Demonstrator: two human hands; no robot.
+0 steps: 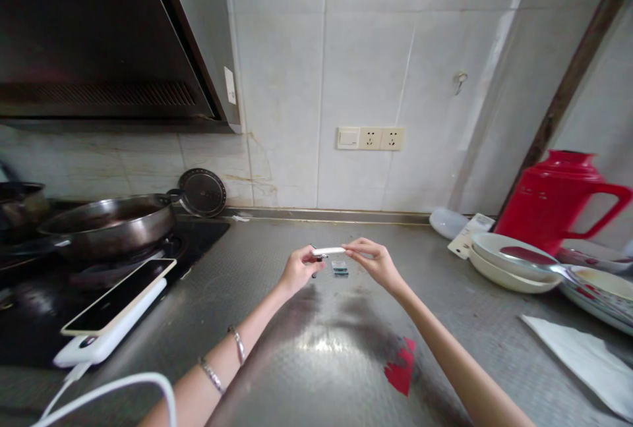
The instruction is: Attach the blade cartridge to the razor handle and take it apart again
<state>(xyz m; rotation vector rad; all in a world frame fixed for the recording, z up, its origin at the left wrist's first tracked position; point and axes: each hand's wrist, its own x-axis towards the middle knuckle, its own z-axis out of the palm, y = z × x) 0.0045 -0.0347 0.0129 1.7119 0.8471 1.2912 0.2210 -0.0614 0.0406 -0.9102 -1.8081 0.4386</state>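
A thin white flat piece (329,251) is seen edge-on above the metal counter (277,374). My left hand (298,269) pinches its left end, and my right hand (374,262) grips its right end between thumb and fingers. Something small and dark (320,258) shows under the piece by my left fingertips; whether my left hand holds it too, I cannot tell. Between my hands, just below the white piece, a small clear object with teal edges (339,269) appears on the counter. What the white piece is cannot be made out from this angle.
On the left are a stove with a steel pan (111,226), a phone (121,298) and a white power bank (111,329) with its cable. A red jug (548,196), bowls (509,275) and a white sheet (583,358) stand or lie right. Red paper (401,368) lies in front.
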